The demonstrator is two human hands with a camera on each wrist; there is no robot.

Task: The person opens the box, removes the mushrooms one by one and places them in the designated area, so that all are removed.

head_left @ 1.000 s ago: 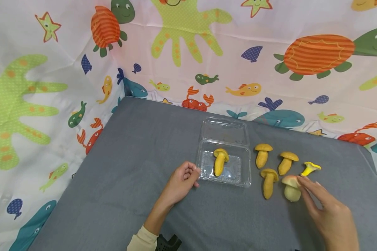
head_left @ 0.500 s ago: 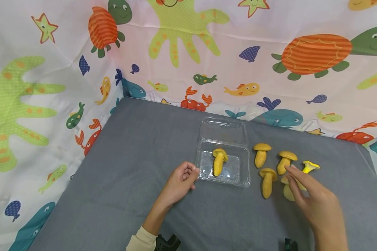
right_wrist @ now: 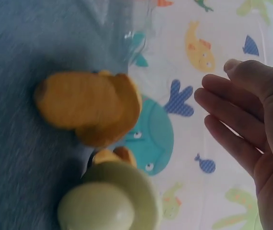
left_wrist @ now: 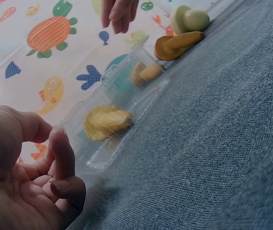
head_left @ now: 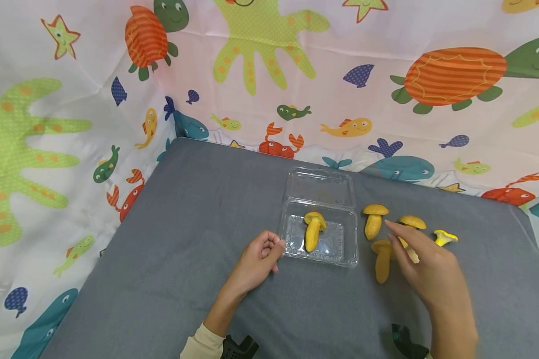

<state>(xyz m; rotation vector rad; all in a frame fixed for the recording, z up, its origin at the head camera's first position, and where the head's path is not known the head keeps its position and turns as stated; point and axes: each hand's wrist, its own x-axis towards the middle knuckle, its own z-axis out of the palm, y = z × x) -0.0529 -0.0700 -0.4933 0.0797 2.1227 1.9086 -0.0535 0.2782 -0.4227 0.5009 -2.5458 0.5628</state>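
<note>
My left hand (head_left: 257, 260) pinches the near left corner of a clear plastic clamshell box (head_left: 321, 205), its lid folded back. Inside the box lies one yellow-brown toy mushroom (head_left: 313, 233). My right hand (head_left: 435, 279) hovers over the group right of the box, its fingers extended and nothing in them. Under and around it are more yellow-brown mushrooms, one at the back (head_left: 373, 225), a nearer mushroom (head_left: 383, 267) and a partly covered mushroom (head_left: 412, 221). A pale, thick-stemmed mushroom (right_wrist: 100, 206) is mostly hidden by that hand in the head view.
A small bright yellow trumpet-shaped mushroom (head_left: 444, 238) lies at the right of the group. Grey cloth (head_left: 197, 209) covers the table. A sea-animal print curtain (head_left: 251, 114) stands along the back and left edges.
My right hand has let go of the pale mushroom and moved left and away from me, towards the back yellow-brown mushroom. The left hand stays at the box corner.
</note>
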